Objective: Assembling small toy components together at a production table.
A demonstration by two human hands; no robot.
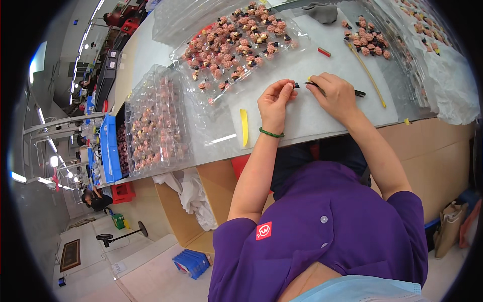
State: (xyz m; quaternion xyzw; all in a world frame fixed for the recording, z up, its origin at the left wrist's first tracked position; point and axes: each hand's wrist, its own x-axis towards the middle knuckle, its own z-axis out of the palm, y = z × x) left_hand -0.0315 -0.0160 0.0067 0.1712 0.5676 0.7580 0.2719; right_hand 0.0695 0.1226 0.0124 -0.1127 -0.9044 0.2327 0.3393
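My left hand (274, 104), with a green bracelet at its wrist, pinches a small pink figurine (295, 85) with a dark end. Most of the figurine is hidden by the fingers. Close by on the right, my right hand (336, 95) is closed on a slim black pen-like tool (359, 93), its tip pointing toward the figurine. A small gap separates tip and figurine. Both hands are over a white sheet (307, 118) on the table. Left of my left hand lies a yellow strip (244, 128); beyond my right hand is a thin yellow stick (370, 75).
A clear plastic tray (298, 43) bears many pink figurines at the back. Stacked clear trays (173, 95) stand left, beside a blue bin (108, 148). A loose pile of figurines (370, 40), a red-green piece (324, 52) and a grey cloth (321, 12) lie back right.
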